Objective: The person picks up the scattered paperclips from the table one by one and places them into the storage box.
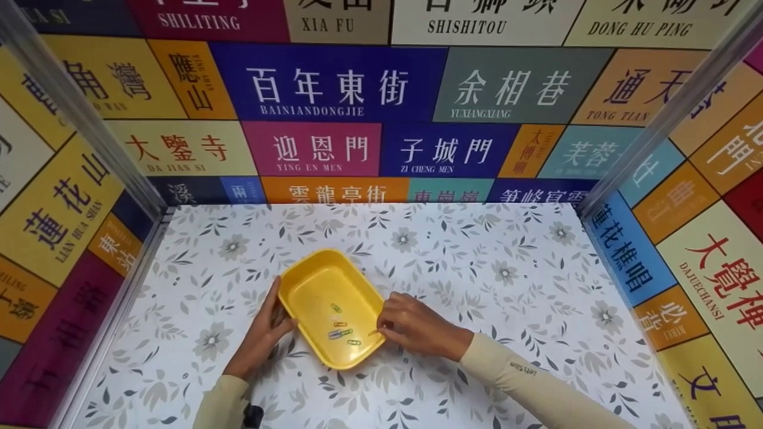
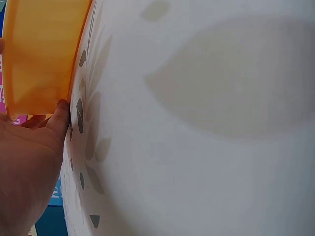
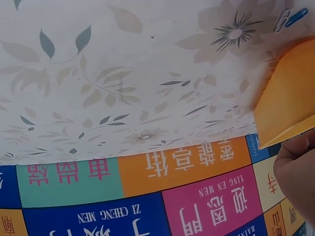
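Your sleeves sit closest to the camera at the bottom of the head view, the left sleeve low at the edge and the right sleeve running in from the lower right. Going from the left, your left hand lies against the left wall of the yellow tray, fingers fairly straight along its side and the thumb up at the rim; the left wrist view shows a fingertip touching the tray's outer wall down where it meets the table. The tray sits at an angle near the middle of the table, a little left of centre, just in front of you. Inside it, toward the near end, lie several small coloured paper clips, loosely gathered on the tray floor, green, orange and blue among them. To the right, your right hand rests at the tray's right rim with its fingers curled in; the fingertips pinch something small and thin at the rim, too small to name for sure. The right wrist view shows a corner of the tray and two clips at the frame's top corner.

The table carries a white covering printed with grey flowers and leaves. Three walls close it in, tiled with coloured panels of Chinese place names with Latin lettering, joined by metal corner posts.
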The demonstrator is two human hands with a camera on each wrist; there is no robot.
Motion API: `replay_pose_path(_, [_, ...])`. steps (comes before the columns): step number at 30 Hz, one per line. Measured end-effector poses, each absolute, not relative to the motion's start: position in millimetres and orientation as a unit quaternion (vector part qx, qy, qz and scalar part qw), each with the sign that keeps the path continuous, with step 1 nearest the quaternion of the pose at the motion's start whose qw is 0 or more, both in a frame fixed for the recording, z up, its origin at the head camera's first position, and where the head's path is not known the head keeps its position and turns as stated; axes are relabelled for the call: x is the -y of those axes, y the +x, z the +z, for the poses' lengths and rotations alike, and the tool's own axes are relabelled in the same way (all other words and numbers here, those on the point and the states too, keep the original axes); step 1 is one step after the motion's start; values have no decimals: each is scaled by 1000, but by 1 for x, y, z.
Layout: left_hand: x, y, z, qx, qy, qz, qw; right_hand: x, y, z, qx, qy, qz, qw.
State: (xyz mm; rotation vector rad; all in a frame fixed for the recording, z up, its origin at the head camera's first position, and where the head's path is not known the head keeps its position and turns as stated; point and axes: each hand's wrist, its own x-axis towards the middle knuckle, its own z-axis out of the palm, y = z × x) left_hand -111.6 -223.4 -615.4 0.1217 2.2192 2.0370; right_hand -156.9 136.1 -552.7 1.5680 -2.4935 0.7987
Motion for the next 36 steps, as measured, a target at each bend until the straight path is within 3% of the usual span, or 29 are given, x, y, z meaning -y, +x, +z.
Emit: replay_pose_path(36, [225, -113, -617, -737, 41, 672, 66, -91, -170, -555, 820, 542, 178, -56])
